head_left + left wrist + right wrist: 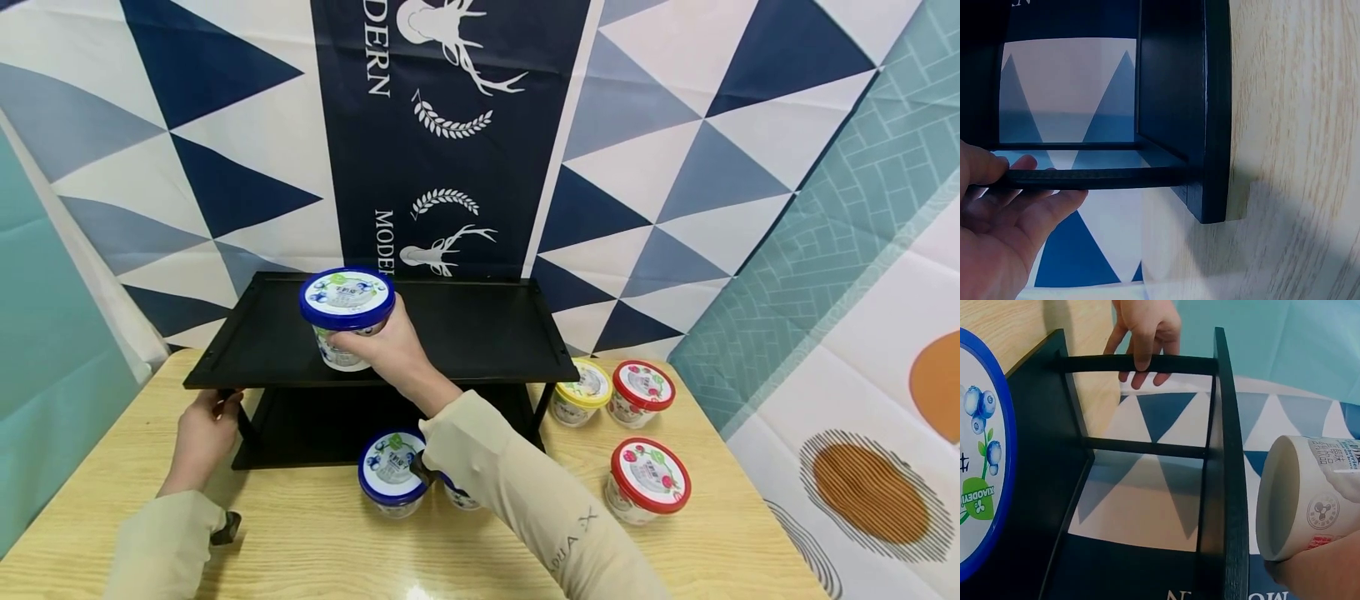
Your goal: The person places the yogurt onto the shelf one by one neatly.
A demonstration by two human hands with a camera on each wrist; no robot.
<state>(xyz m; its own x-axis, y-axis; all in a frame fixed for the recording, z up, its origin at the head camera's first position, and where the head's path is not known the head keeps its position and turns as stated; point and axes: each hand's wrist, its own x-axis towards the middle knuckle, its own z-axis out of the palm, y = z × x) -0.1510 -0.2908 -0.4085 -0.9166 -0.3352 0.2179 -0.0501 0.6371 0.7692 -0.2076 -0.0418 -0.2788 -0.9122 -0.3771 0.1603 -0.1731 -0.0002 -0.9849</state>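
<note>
My right hand [401,354] grips a tub with a blue lid [347,298] and blueberry print, upright over the front part of the top board of a black two-tier shelf [465,329]. In the right wrist view the tub's pale base [1280,500] shows beyond the top board's edge. At the shelf's front left, my left hand [202,437] holds a slim black post [1104,179], thumb on one side and fingers on the other. Another blue-lidded tub [392,471] stands on the table before the lower board, and a further one [461,498] is mostly hidden by my right sleeve.
Right of the shelf stand a yellow-lidded tub [583,387] and two red-lidded tubs, one farther back [643,392] and one nearer [648,479]. All rest on a light wooden table [315,533]. A patterned cloth [255,175] hangs behind the shelf.
</note>
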